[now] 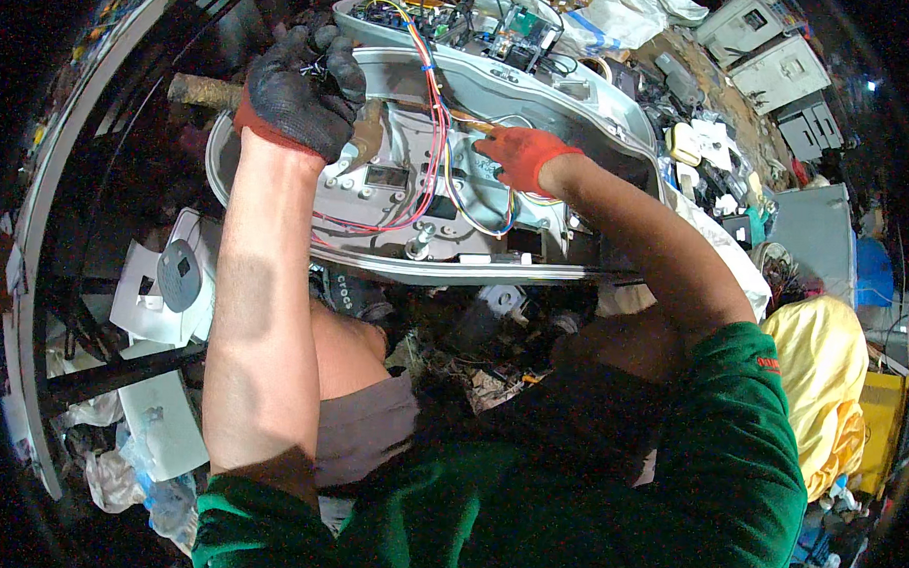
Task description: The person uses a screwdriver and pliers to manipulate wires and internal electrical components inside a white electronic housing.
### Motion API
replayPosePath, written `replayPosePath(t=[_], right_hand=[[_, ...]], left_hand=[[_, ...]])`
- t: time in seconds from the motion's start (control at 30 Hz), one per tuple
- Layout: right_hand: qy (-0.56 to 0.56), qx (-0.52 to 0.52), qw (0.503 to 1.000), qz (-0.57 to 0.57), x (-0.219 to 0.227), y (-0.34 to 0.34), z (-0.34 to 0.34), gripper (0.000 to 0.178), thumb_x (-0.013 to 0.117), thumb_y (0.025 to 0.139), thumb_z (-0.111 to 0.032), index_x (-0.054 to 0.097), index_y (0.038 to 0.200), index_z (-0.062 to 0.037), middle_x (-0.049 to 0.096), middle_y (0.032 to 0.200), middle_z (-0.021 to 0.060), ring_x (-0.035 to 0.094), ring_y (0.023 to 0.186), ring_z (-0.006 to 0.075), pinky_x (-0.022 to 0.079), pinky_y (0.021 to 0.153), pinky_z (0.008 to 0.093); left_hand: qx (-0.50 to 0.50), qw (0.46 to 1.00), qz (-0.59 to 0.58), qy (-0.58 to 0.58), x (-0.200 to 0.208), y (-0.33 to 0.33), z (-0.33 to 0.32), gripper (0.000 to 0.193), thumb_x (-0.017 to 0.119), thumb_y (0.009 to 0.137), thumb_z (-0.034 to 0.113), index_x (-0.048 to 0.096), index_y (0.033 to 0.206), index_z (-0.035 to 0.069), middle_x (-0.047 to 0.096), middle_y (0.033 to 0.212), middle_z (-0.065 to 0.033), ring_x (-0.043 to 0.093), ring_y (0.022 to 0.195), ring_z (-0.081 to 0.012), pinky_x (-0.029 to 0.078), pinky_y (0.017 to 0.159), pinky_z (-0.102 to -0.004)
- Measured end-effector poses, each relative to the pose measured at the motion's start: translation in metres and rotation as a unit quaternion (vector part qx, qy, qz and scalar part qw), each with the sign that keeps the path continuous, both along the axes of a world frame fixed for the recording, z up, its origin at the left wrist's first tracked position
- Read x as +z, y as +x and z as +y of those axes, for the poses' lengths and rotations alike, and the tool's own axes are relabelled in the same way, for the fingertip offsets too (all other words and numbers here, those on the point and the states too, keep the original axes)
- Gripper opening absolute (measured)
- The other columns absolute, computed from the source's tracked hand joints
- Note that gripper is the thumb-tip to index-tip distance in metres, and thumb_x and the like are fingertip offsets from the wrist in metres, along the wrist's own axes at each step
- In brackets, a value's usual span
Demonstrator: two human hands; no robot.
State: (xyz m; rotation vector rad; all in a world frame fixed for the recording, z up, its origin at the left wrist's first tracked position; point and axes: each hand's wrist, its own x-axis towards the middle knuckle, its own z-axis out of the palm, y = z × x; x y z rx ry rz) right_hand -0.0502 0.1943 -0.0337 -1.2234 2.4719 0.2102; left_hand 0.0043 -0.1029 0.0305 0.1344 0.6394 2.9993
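Observation:
A large grey plastic casing (375, 269) lies open in front of me, wires and posts inside. My left hand (303, 90), in a black glove with a red cuff, is at its left end with fingers curled closed; what they hold, if anything, is hidden. Beside that hand a thick brown stick-like piece (203, 92) juts left, and a tan-brown piece (366, 136) shows inside the casing. Over the casing's middle, my right hand (527, 158), in a red glove, grips a thin orange-brown handle (472, 123). Red, yellow and blue wires (441, 143) run down left of it.
Behind the casing lies another grey shell with circuit boards (518, 36). White plastic parts (149, 293) sit at the left. Mixed scrap (714, 158) is heaped at the right, near pale boxes (782, 70) and a yellow sack (816, 387). My legs are close to the casing's near edge.

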Motion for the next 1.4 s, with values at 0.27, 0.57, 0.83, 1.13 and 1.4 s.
replayPosePath(t=[0.27,0.57,0.83,1.13,1.4], right_hand=[[-0.033,0.012,0.999,0.0,-0.01,-0.014,-0.007,0.057,0.066,0.078,-0.017,0.048,0.131,-0.0076,0.055,0.125,0.0165,0.054,0.115,0.0342,0.046,0.097,0.0416],[-0.154,-0.106,0.978,-0.096,0.002,-0.028,0.001,0.047,0.065,0.078,-0.022,0.059,0.122,-0.008,0.066,0.11,0.0167,0.062,0.104,0.0349,0.048,0.093,0.0415],[-0.098,0.048,0.994,0.007,-0.02,-0.018,0.007,0.057,0.062,0.078,-0.021,0.05,0.133,-0.0163,0.053,0.128,0.0187,0.055,0.115,0.0372,0.046,0.097,0.0443],[-0.082,0.068,0.994,0.021,-0.025,-0.007,0.006,0.042,0.065,0.082,-0.02,0.058,0.123,-0.0134,0.055,0.122,0.0142,0.057,0.111,0.0327,0.047,0.094,0.0423],[-0.1,0.058,0.992,0.053,-0.034,-0.012,0.003,0.021,0.057,0.081,-0.014,0.061,0.101,-0.008,0.066,0.097,0.0166,0.065,0.092,0.0376,0.053,0.079,0.0487]], left_hand=[[-0.015,1.0,0.016,0.014,-0.002,0.002,-0.007,0.021,0.056,0.091,0.012,0.06,0.11,0.004,0.067,0.099,-0.011,0.065,0.087,-0.0241,0.057,0.069,-0.0346],[0.031,0.999,-0.038,-0.011,0.008,0.004,0.0,0.021,0.051,0.095,0.019,0.06,0.104,0.002,0.066,0.091,-0.0109,0.064,0.078,-0.0228,0.056,0.064,-0.0321],[0.055,0.995,-0.074,-0.025,0.017,0.005,0.01,0.024,0.049,0.096,0.022,0.06,0.101,0.001,0.066,0.085,-0.0105,0.064,0.072,-0.0221,0.056,0.061,-0.0314],[0.002,1.0,-0.009,-0.018,-0.001,0.0,0.003,0.026,0.055,0.092,0.014,0.059,0.115,0.003,0.066,0.104,-0.0136,0.065,0.092,-0.0254,0.057,0.072,-0.0351],[-0.007,1.0,-0.015,-0.027,-0.003,-0.005,0.012,0.022,0.054,0.092,0.015,0.06,0.11,0.004,0.068,0.098,-0.0115,0.066,0.088,-0.0263,0.058,0.071,-0.037]])
